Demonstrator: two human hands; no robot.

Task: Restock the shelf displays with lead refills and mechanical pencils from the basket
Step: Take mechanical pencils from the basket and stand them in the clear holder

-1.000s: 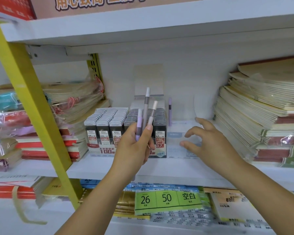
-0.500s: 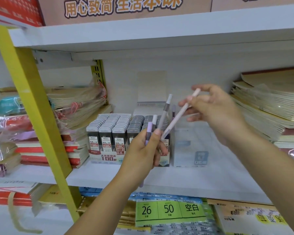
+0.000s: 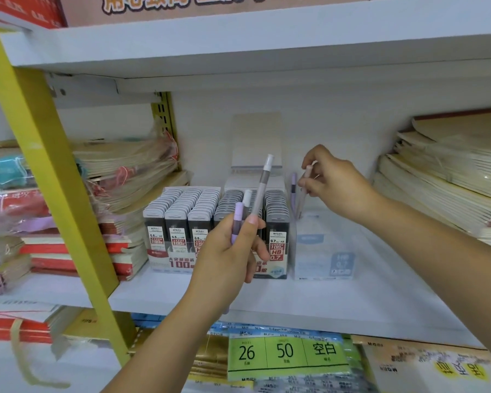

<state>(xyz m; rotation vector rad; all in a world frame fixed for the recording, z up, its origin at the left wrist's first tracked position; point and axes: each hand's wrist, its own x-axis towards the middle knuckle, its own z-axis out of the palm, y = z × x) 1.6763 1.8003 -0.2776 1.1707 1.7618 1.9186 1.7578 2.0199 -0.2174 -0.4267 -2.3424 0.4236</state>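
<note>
The left hand point(image 3: 229, 251) is gripping a small bunch of mechanical pencils point(image 3: 248, 205) at the centre of the view, holding them upright with their caps pointing toward 12 o'clock. Three are showing: a lilac one lowest, a pale grey one beside it, and a taller grey-brown one with a white cap leaning slightly toward 1 o'clock. The fingers are wrapping around the lower barrels, with the thumb pressing on the front.

At about 2 o'clock from that hand, the right hand point(image 3: 336, 185) is pinching a single pale pink pencil point(image 3: 304, 191) near its top end, fingers closed on it, and its tip is pointing down into the clear display box point(image 3: 323, 251). A lilac pencil point(image 3: 293, 188) is already standing in the back corner of that box, just beside the pink one; whether the two are touching cannot be told.

The clear box is sitting on the white shelf point(image 3: 338, 296), touching the right side of the lead refill display point(image 3: 210, 222), whose rows of dark cases are looking full. Stacks of notebooks point(image 3: 442, 177) are lying at 3 o'clock, and wrapped notebook bundles point(image 3: 119, 177) at 9 o'clock behind a yellow upright point(image 3: 54, 171). The basket is not in view.
</note>
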